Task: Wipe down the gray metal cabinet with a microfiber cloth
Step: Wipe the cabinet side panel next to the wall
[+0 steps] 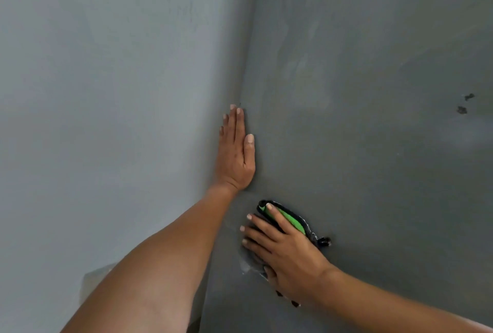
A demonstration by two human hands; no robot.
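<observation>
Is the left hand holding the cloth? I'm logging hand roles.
No: the left hand lies flat and empty; the right hand presses the cloth.

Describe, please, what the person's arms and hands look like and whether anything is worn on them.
Both forearms are bare, with no sleeves in view. The left hand and right hand wear no gloves, rings, watch or bracelets that show. The fingernails are short and unpainted.

Gray metal cabinet, smudged panel: left hand flat along its left edge; green-and-black cloth pressed under right hand, lower left.
</observation>
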